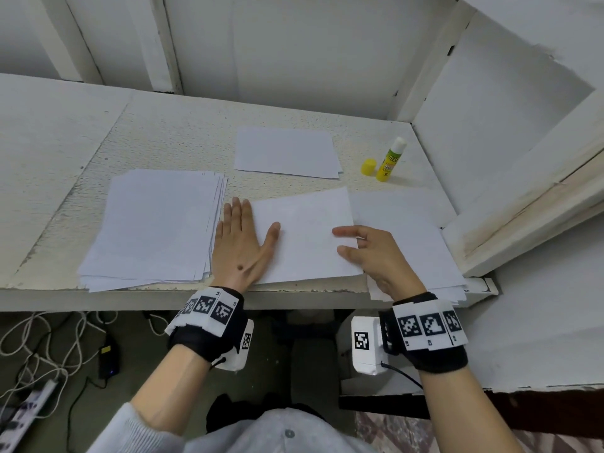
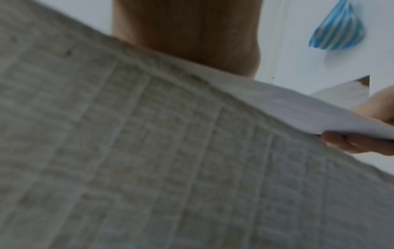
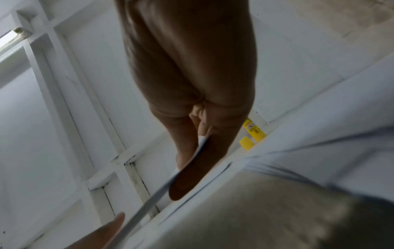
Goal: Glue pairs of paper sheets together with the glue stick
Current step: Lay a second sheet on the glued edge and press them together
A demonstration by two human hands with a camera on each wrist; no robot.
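Two hands on one sheet

Left hand (image 1: 243, 243) lies flat, fingers straight, on the middle sheet (image 1: 304, 237); right hand (image 1: 376, 253) pinches its 3 o'clock edge. Three paper piles; one uncapped glue stick (image 1: 390, 160) and one cap (image 1: 369, 166) at 1 o'clock.

Glue stick (image 1: 391, 159) & cap (image 1: 369, 166) far-right; wall (image 1: 490, 125) beyond.

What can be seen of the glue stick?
The glue stick stands upright on the table at the far right, beyond the paper. Its tube is yellow with a green printed label, seemingly plastic; the label text is too small to read. The cap is off, so the white glue end shows on top. Its yellow cap stands just left of it, apart or barely touching. Neither hand touches it. The right wrist view shows only its lower part, behind the fingers.
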